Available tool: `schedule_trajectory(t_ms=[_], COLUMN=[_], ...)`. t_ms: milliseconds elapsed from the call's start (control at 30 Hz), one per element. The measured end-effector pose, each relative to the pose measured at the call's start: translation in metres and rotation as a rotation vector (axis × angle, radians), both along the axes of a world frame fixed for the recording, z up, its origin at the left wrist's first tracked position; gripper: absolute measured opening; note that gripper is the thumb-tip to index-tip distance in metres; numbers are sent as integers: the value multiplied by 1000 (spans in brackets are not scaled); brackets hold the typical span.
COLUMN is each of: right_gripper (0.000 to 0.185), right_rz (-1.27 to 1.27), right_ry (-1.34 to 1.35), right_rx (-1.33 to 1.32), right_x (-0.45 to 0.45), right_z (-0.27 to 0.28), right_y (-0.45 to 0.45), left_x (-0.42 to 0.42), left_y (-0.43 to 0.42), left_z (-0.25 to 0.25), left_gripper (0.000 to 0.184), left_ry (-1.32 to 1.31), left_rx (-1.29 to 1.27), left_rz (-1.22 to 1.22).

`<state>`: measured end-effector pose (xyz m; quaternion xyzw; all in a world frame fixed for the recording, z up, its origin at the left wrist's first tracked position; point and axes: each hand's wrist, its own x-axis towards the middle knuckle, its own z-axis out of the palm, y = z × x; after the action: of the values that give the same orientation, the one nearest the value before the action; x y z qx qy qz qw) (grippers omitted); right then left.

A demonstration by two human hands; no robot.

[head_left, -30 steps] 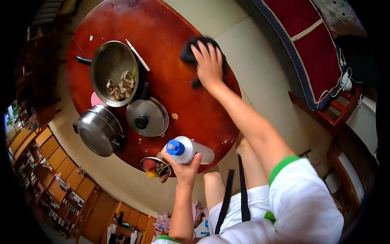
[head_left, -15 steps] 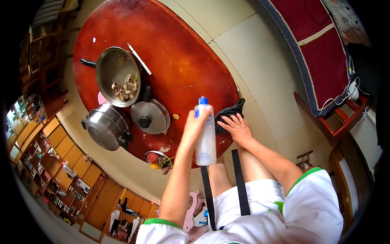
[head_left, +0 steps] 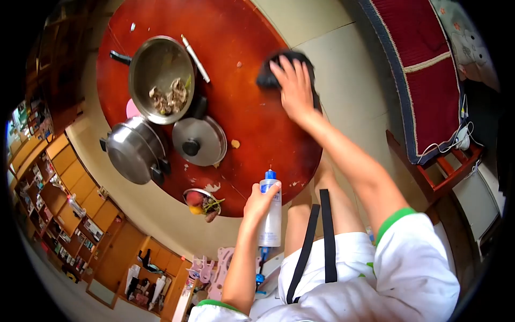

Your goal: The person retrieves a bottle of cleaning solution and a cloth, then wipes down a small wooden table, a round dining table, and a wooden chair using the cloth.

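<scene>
Well, I see the left hand (head_left: 257, 202) gripping a bottle (head_left: 271, 225) near the table (head_left: 241, 112), the right hand (head_left: 295, 92) spread over black cloth (head_left: 267, 76) farther right.

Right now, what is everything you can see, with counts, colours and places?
Oval wooden table: one, reddish, centre
Round steel pan with food scraps: one, silver, on table
Slim rod: one, white, right of pan
Deep steel pot: one, silver, below pan
Round steel lid with black knob: one, silver, beside pot
Small produce bowl: one, pale, near table edge
Plastic bottle with blue cap: one, whitish, in left hand
Crumpled cloth: one, black, under right hand
Padded fabric mat: one, dark red, upper right
Wooden shelves: several, brown, lower left; contents too small to count
Flat straps: two, black, lower centre
Left hand: one, bare, around bottle
Right hand: one, bare, on cloth
</scene>
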<state>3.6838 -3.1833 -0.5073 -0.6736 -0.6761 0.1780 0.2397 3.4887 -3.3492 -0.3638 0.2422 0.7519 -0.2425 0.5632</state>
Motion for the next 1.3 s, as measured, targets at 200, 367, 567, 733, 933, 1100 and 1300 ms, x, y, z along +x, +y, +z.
schedule_trajectory(t_ms=[200, 367, 567, 733, 933, 1100, 1300], right_gripper=[60, 59, 60, 59, 52, 46, 48], right_rz=[-91, 148, 579, 869, 504, 347, 300], right_ry=[8, 12, 87, 110, 43, -101, -117], right_rx=[119, 87, -258, -280, 103, 354, 90], right_x=[-40, -75, -82, -32, -36, -65, -87], right_z=[-32, -10, 37, 28, 12, -31, -25], right_y=[123, 30, -215, -224, 83, 313, 424], left_x=[21, 17, 1, 5, 33, 70, 106], left_y=[19, -7, -63, -70, -5, 55, 109], left_z=[22, 31, 41, 51, 50, 38, 28], left_gripper=[69, 57, 69, 76, 76, 67, 70], left_ry=[42, 18, 21, -11, 107, 212, 328], left_rx=[176, 603, 1126, 1289, 1270, 1209, 1152], left_rz=[-9, 308, 465, 449, 421, 610, 704])
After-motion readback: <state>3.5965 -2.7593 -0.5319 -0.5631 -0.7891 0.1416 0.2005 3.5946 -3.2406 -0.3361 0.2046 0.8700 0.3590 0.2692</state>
